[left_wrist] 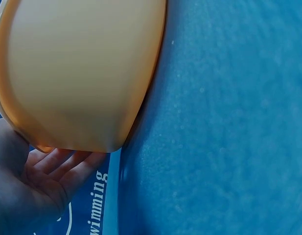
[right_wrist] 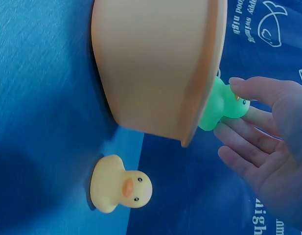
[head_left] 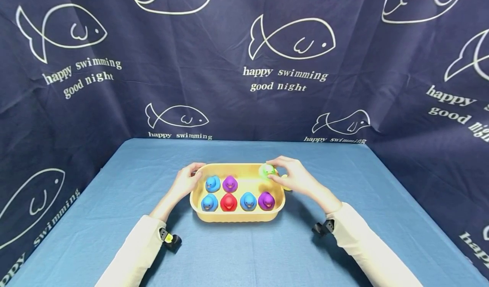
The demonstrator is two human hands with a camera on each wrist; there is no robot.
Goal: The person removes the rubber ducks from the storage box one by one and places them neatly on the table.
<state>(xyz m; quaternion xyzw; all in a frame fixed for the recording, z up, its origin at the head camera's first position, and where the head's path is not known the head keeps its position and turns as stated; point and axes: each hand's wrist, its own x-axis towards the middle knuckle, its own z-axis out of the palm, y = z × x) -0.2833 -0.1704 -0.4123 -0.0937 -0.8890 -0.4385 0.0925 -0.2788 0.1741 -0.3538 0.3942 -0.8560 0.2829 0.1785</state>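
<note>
Yellow tray (head_left: 237, 217): counted four near ducks (head_left: 229, 202) and two farther ducks (head_left: 212, 184) apparently settled inside. Found a yellow duck (right_wrist: 107, 186) remaining on the tabletop (head_left: 237, 253), right, mostly hidden from the head view. Gripped the tray's left end with left fingers (left_wrist: 82, 172); pinched a green duck (right_wrist: 219, 104) in right fingers (right_wrist: 239, 162) at the far right corner, underside unseen.

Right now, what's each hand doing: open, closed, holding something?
Left hand: closed, gripping the yellow tray by its rim.
Right hand: closed, pinching the green duck.
</note>
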